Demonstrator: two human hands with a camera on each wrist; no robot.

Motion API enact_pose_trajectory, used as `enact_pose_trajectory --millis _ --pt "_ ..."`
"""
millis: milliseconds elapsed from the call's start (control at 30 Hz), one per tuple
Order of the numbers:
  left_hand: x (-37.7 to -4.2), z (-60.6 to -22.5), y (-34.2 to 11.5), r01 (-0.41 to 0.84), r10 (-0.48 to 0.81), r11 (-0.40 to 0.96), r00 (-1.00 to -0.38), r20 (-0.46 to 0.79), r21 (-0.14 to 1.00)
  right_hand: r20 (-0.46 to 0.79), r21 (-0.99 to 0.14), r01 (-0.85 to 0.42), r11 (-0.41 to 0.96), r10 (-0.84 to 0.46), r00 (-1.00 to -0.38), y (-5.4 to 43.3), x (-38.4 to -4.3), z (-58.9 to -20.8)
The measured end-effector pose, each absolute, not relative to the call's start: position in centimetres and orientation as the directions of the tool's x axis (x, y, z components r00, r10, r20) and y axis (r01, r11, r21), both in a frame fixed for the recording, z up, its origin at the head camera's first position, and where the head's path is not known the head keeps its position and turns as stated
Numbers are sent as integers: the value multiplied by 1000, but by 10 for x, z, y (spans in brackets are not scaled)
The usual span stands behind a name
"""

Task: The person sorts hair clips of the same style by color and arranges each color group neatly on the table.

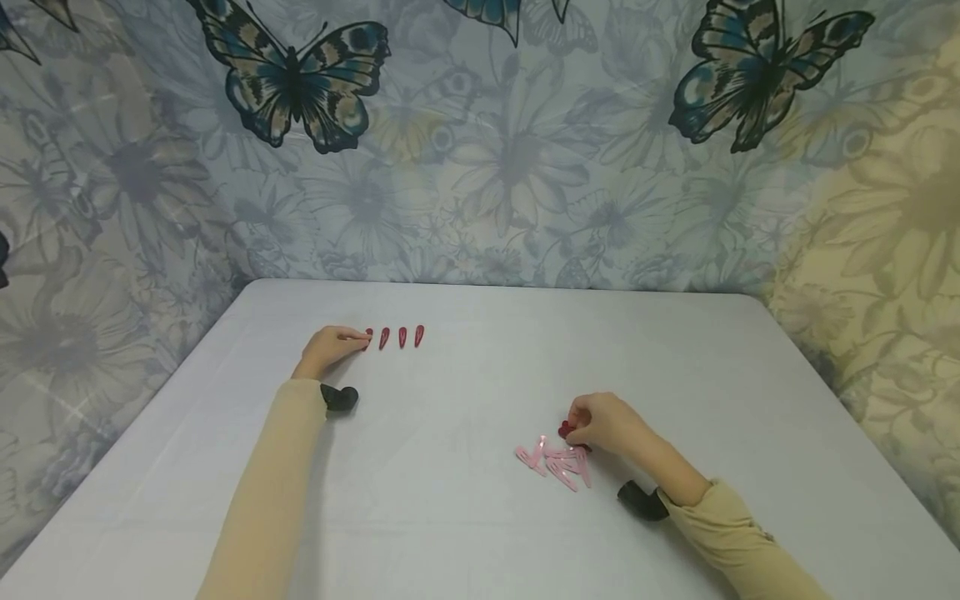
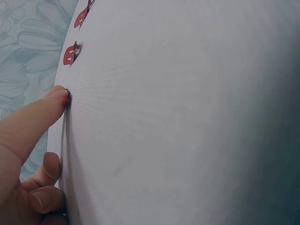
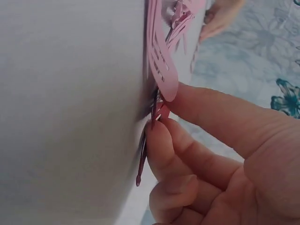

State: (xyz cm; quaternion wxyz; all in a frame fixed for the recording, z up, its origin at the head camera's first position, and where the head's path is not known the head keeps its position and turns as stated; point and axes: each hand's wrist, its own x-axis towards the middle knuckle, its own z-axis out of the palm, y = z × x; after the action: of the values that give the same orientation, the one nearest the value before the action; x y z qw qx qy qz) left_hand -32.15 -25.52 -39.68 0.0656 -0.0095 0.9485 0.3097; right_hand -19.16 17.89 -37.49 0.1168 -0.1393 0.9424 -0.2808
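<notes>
At the far left of the table, my left hand (image 1: 326, 348) pinches a red snap hair clip (image 1: 368, 335) at the left end of a short row. The fingertips cover most of that clip in the left wrist view. Beside it, the other red clips (image 1: 402, 337) stand side by side, evenly spaced. Nearer to me on the right, my right hand (image 1: 611, 423) pinches a red hair clip (image 3: 162, 111) between thumb and fingers. More red clips (image 1: 566, 428) lie partly hidden at its fingertips. A loose heap of pink hair clips (image 1: 561, 467) touches that spot.
The clips lie on a white-covered table (image 1: 465, 517). A wall with butterfly and flower print (image 1: 517, 183) rises behind its far edge and along the sides. Black straps with camera mounts (image 1: 341, 398) sit on both wrists, close to the tabletop.
</notes>
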Motion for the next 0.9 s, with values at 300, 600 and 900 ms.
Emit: enact_pose_trajectory --millis 300,600,900 --pt "-319 -396 -254 -59 26 815 -990 -137 576 -127 -589 -219 778 -356 -926 178 -193 -378" --pt "-318 -395 -254 -52 31 807 -991 -129 588 -116 -654 -265 709 -440 -890 183 -198 -381" --pt "-320 -395 -256 -45 39 804 -991 -127 594 -52 -659 -301 689 -441 -896 186 -203 -383"
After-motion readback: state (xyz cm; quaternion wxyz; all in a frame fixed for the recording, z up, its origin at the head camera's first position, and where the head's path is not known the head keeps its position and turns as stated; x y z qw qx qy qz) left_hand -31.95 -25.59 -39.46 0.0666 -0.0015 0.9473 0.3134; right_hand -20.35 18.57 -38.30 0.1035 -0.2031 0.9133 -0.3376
